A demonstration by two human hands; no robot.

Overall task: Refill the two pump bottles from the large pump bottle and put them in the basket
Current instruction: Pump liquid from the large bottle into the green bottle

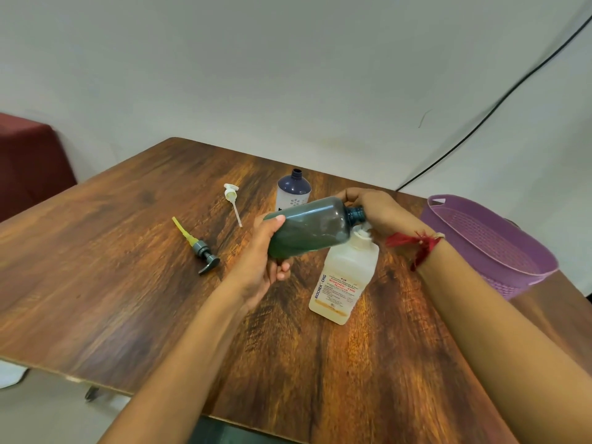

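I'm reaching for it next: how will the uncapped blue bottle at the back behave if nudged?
The blue bottle stands upright on the table and is fairly tall, so a high push would probably tip it. Its neck is open, so any contents could spill. It looks like plastic: likely light, not fragile.

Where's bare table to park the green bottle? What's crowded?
Free: the near-left stretch of the table, between the grey pump and the near edge; also the strip nearer than the large white bottle, between the forearms. Crowded: centre, around white pump, navy bottle and held green bottle. The purple basket takes the right edge.
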